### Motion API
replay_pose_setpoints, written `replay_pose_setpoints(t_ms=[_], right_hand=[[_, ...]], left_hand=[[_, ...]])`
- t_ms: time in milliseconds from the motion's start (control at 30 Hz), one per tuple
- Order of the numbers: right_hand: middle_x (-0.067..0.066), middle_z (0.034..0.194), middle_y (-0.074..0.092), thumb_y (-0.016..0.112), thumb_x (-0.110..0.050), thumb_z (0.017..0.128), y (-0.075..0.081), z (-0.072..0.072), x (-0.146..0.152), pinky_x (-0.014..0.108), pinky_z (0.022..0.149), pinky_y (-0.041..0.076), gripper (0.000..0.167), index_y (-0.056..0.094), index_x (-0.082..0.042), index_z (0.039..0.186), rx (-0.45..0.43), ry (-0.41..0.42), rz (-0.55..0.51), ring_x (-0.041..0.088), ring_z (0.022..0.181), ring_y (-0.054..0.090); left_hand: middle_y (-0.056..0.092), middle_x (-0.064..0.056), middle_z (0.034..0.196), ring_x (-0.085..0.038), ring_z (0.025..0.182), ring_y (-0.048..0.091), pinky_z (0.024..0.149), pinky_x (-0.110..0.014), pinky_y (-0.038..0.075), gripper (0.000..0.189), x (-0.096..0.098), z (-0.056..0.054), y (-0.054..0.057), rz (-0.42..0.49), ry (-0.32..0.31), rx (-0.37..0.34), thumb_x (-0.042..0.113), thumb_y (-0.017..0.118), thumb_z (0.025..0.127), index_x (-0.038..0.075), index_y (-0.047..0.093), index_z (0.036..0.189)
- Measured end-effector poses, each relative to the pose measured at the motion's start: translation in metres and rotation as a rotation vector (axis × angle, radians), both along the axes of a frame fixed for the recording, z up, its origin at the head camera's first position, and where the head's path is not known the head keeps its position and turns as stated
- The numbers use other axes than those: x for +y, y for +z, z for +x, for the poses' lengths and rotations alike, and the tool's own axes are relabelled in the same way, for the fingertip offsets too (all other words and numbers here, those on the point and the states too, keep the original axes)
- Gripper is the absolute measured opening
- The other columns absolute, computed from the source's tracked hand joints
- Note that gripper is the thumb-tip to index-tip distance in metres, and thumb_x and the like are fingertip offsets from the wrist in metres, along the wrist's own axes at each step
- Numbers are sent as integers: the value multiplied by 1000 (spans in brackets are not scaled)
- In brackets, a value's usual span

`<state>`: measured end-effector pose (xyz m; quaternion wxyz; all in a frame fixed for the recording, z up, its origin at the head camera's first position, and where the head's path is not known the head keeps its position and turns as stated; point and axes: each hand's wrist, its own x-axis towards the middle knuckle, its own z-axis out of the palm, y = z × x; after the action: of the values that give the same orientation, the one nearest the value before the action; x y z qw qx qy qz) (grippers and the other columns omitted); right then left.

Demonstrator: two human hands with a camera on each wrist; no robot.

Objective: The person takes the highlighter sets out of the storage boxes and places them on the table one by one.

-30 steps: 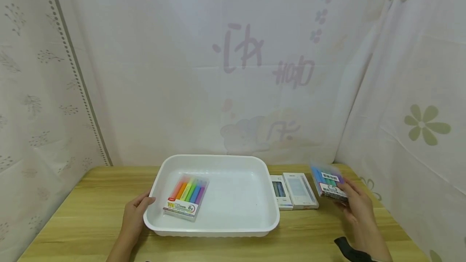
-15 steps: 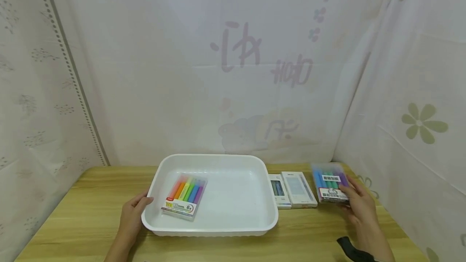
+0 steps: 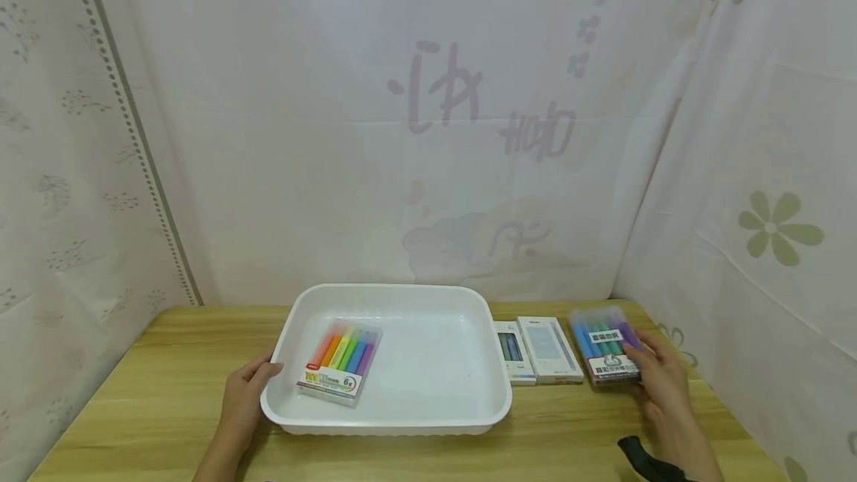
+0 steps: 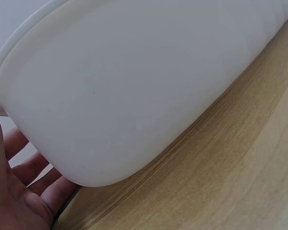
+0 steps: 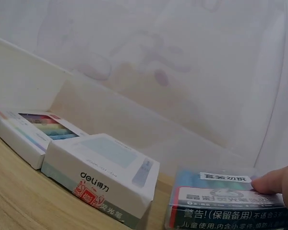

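A white plastic tray (image 3: 435, 363) stands on the table with a clear pack of rainbow highlighters (image 3: 340, 363) lying in its left half. My left hand (image 3: 245, 393) holds the tray at its left edge, thumb at the rim and fingers (image 4: 31, 167) against the outside wall. At the far right, my right hand (image 3: 659, 378) grips the right side of another clear pack of highlighters (image 3: 605, 346), with blue, green and purple pens. Its thumb (image 5: 273, 183) lies on top of the pack; the fingers beneath are mostly hidden.
Between tray and right-hand pack lie two white boxes side by side: a windowed box of coloured pens (image 5: 41, 132), partly hidden by the tray in the head view, and a deli box (image 5: 103, 170). A printed curtain (image 3: 321, 169) closes off the table's back and sides.
The right-hand pack has been turned and tilted a little, and now sits slightly lower and nearer the deli box than half a second ago. The left hand and tray keep their place.
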<state>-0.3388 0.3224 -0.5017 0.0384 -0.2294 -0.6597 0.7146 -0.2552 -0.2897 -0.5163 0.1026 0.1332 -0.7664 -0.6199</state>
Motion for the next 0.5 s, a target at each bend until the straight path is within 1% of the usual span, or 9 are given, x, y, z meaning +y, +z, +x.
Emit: replay_pose_setpoints(t_ms=[67,133,167,233,300,367,433,500], right_hand=[[-32,97,57,68,-34,95,-4,-3,-1,17,71,54,75,30,-32,160,-12,1,12,-9,81,59],[-22,120,58,67,-36,96,-7,-5,-1,16,72,54,75,28,-30,160,-24,6,49,-11,82,58],[-17,132,54,66,-38,96,-9,-6,-2,15,73,54,74,29,-30,160,-33,6,63,-12,83,57],[-8,149,41,65,-39,97,-12,-7,-3,13,74,54,72,30,-29,159,-45,7,91,-14,83,56],[-3,159,33,64,-40,97,-15,-8,-4,13,74,54,71,31,-29,159,-50,5,112,-15,83,55],[-1,166,27,64,-42,97,-16,-8,-5,12,73,53,72,31,-28,159,-47,4,121,-15,82,55],[4,169,22,62,-42,98,-17,-8,-6,12,71,53,71,30,-26,159,-38,14,164,-16,81,53],[7,170,17,60,-44,98,-17,-8,-7,9,70,50,71,29,-24,160,-36,23,215,-16,85,50]], left_hand=[[46,-21,152,25,92,48,81,-8,49,52,-1,0,-1,-2,0,-6,24,50,101,-1,49,146],[46,-20,152,26,93,48,82,-7,49,52,-2,-1,-2,-4,-2,-13,26,50,101,0,49,146],[45,-20,153,26,93,48,82,-7,49,53,-3,-1,-3,-4,-3,-14,27,50,101,0,49,147],[45,-20,153,26,93,47,81,-7,49,52,-3,-1,-4,3,-4,-14,25,50,101,0,49,147],[45,-20,153,26,94,47,81,-7,49,52,-3,-1,-4,8,-6,-12,25,51,101,0,49,147],[45,-20,153,26,93,47,81,-7,49,53,-3,-2,-4,11,-6,-10,26,51,101,-1,49,146],[45,-20,152,26,94,47,81,-7,48,54,-3,-1,-3,10,-6,-9,27,52,101,-1,49,146],[45,-20,152,27,93,46,81,-6,48,54,-2,-1,-3,6,-4,-11,28,52,100,-1,49,146]])
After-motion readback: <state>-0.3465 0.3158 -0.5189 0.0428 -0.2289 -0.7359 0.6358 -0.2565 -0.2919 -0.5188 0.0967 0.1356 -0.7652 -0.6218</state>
